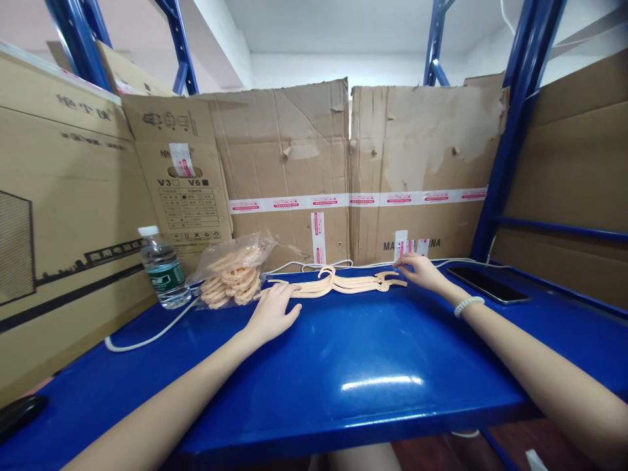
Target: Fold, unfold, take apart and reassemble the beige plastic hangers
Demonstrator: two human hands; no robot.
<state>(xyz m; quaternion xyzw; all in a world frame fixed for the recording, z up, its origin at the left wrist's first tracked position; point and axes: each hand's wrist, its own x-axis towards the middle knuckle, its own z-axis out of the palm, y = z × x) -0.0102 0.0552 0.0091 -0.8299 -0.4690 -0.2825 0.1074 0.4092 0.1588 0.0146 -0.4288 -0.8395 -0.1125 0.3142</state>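
A few beige clothes hangers (356, 284) lie flat, stacked together, on the blue table, their hooks toward the back. My left hand (275, 313) rests at the hangers' left end, fingers stretched forward over it and thumb apart. Just above the hangers' right tips is my right hand (419, 269), its fingers loosely bent with no object visible between them. Beside my left hand, a clear plastic bag (240, 252) lies over a bundle of beige, looped pieces (230, 288).
A water bottle (164, 271) with a green label stands left of the bag. A black phone (488, 285) lies at the right. White cables run along the back and left. Cardboard boxes (289, 150) wall the back and sides, between blue posts (520, 118). A dark object (19, 415) sits at lower left.
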